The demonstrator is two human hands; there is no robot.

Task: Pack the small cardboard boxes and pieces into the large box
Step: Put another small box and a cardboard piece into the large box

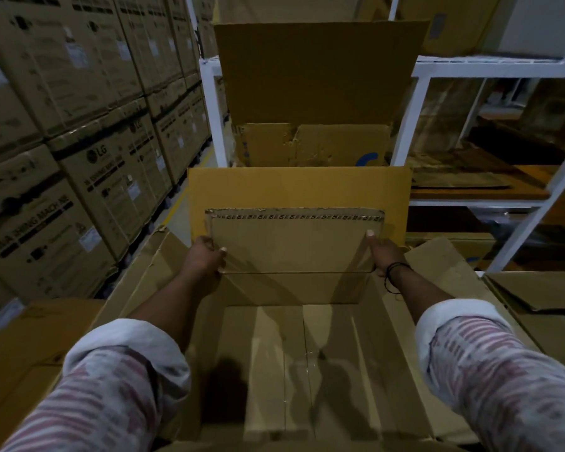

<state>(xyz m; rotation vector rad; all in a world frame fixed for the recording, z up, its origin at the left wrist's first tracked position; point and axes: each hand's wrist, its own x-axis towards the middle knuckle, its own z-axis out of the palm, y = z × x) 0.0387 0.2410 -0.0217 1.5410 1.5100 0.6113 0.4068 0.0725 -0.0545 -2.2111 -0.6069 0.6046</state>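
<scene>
The packing looks like it has only just begun. The large box (291, 290) stands open with its flaps spread out to the sides. Down inside I can see only its own bottom, with a line of tape along the middle, and no small boxes in it yet. The person holds one flat cardboard piece (294, 243) upright at the far edge of the large box, its lower edge level with the rim there. The left hand (206, 256) grips the piece's left side, thumb on the front and fingers curled round behind. The right hand (384, 252) grips the right side the same way. I think this piece goes in next, and much is left. More cardboard (300, 187) stands behind, and flat sheets (463, 177) lie on the white shelf (490, 65).
</scene>
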